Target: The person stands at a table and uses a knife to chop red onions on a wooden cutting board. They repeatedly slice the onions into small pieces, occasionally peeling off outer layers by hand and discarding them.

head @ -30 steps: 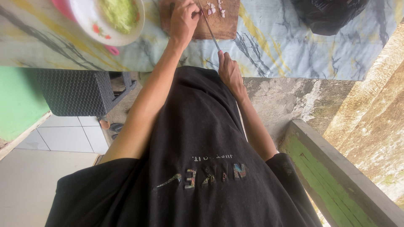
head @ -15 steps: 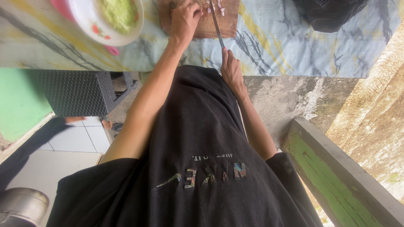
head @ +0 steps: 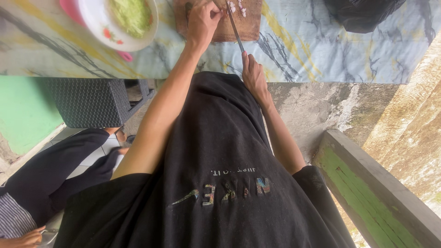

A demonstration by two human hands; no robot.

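A knife (head: 235,28) lies slanted across a brown wooden cutting board (head: 250,25) at the far edge of the table, its thin blade running up toward a small scatter of pale pink chopped bits (head: 238,8) on the wood. The right hand (head: 252,73) is wrapped around the handle at the near end, fingers closed on it, the forearm running back along the black shirt (head: 220,183). The left hand (head: 202,20) rests on the board just beside the blade, fingers curled down onto something small that I cannot make out under them. The board sits on a table covered with a marbled cloth (head: 321,46) in pale blue, yellow and grey. To the left of the board stands a white plate (head: 98,23) with a mound of shredded green food, a bit of pink showing beneath its rim. A black bag (head: 363,14) sits at the far right of the table. Under the table stands a dark woven stool (head: 92,101), and at the lower left another person's dark sleeve (head: 55,170) reaches in. A green-painted ledge (head: 376,188) runs along the right.
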